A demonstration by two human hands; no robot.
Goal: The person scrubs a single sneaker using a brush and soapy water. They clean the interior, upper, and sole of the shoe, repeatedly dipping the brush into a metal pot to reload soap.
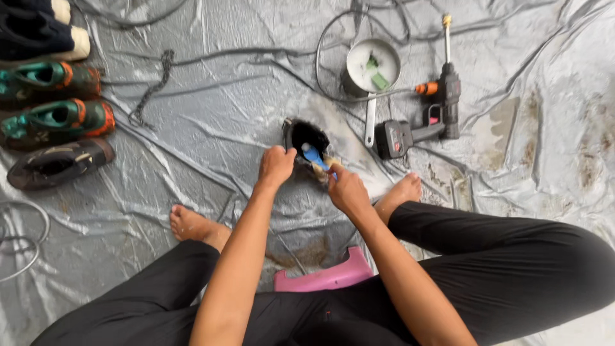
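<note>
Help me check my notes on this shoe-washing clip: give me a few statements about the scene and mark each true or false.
1. The left hand grips the dark shoe by its edge. True.
2. The right hand holds a blue-handled brush at the shoe. True.
3. The pot stands beside the person's left foot. False: it stands farther off, next to the black spray gun.
4. The other shoes are lined up at the right. False: they lie at the left edge of the grey tarp.
5. The person sits on a pink stool. True.
</note>
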